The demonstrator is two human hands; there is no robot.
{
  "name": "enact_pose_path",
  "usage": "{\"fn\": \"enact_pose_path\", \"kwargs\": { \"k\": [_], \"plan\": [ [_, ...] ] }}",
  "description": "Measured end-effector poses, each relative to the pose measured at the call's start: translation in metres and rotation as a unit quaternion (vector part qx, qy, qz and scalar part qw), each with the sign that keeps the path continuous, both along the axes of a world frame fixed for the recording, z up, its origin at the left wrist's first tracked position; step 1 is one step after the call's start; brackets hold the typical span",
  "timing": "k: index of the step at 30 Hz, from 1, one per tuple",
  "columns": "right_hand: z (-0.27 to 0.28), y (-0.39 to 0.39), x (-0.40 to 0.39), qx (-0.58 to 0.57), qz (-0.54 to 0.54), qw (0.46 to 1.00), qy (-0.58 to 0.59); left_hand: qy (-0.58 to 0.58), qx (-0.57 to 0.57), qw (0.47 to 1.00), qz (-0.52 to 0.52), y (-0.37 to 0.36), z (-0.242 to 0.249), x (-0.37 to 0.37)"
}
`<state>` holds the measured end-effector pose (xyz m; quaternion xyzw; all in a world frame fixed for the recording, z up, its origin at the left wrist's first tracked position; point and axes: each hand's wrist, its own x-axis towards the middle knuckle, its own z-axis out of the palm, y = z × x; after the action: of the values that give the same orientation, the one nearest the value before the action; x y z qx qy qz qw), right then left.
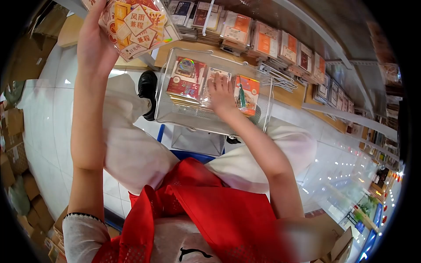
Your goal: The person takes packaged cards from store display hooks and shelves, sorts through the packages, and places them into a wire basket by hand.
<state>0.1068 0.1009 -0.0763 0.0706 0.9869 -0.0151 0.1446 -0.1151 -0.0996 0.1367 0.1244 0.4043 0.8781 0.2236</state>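
Note:
My left hand (97, 52) is raised at the upper left, its fingers closed on the edge of a plastic-wrapped card pack (139, 27) with orange and yellow printing. My right hand (223, 94) reaches into a wire mesh basket (199, 125). Its fingers are stretched out and lie on the middle stack of card packs (217, 74). Left of that hand is a stack of dark red packs (187, 83). To its right sits an orange pack (251, 94) with a green tassel (242, 97).
Rows of packs (237, 30) stand on a wooden shelf (280, 94) beyond the basket, with several metal hooks (278, 79) lying there. A metal shelf beam (324, 33) crosses above at the right. Cardboard boxes (15, 120) line the far left. White floor tiles (44, 127) show below.

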Motion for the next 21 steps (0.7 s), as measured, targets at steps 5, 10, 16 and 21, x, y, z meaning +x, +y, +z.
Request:
{"fn": "enact_pose_path", "kwargs": {
  "k": [5, 10, 16, 21],
  "plan": [
    [-0.002, -0.003, -0.011, -0.03, -0.009, 0.995, -0.094, 0.027, -0.02, 0.999, 0.026, -0.003, 0.006, 0.0],
    [-0.018, -0.005, -0.012, 0.021, 0.01, 0.995, -0.093, 0.012, -0.014, 0.999, 0.028, -0.005, 0.007, -0.001],
    [-0.017, -0.007, -0.013, 0.023, 0.024, 0.995, -0.094, 0.004, -0.03, 0.999, 0.045, 0.0, 0.008, 0.003],
    [-0.01, -0.004, -0.011, -0.035, -0.003, 0.997, -0.07, -0.009, -0.065, 0.997, -0.028, 0.01, -0.005, 0.009]
  ]
}}
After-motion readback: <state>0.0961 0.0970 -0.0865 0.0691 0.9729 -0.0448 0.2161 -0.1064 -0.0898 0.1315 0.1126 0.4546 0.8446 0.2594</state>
